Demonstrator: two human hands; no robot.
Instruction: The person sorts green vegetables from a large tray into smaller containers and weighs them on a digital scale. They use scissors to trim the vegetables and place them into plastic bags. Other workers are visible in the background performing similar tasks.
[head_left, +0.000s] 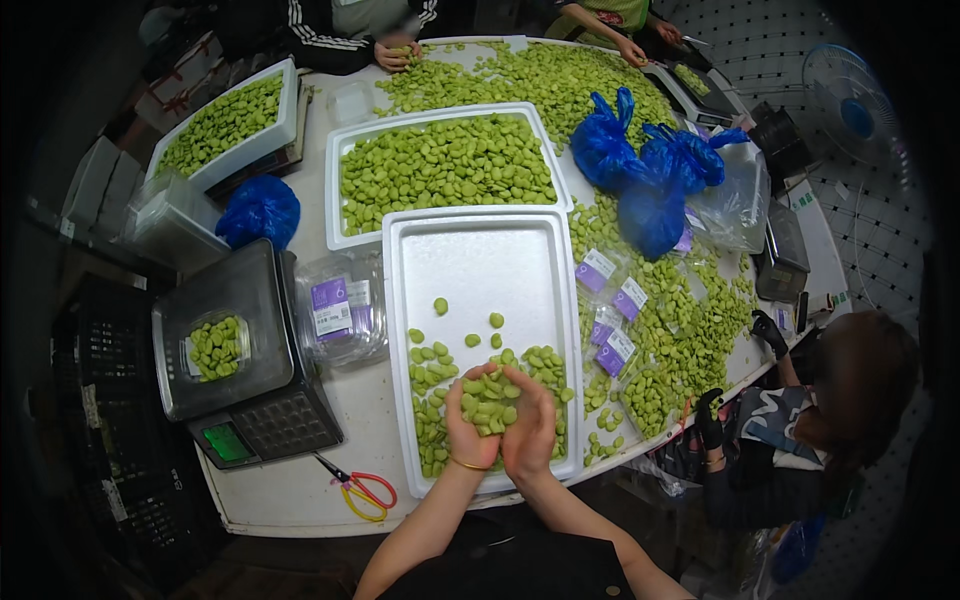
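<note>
My left hand and my right hand are cupped together around a heap of shelled green broad beans. Both are over the near half of a white foam tray, where more loose beans lie along the sides and around my wrists. A few single beans are scattered higher up on the tray's bare floor. To the left, a digital scale with a lit green display carries a clear plastic punnet of beans. How far my palms are above the tray floor I cannot tell.
Beyond my tray stands a bean-filled foam tray. Clear labelled lids lie beside the scale; scissors rest near the front edge. Blue plastic bags and loose beans cover the right side. Co-workers sit right, one with black gloves, and opposite.
</note>
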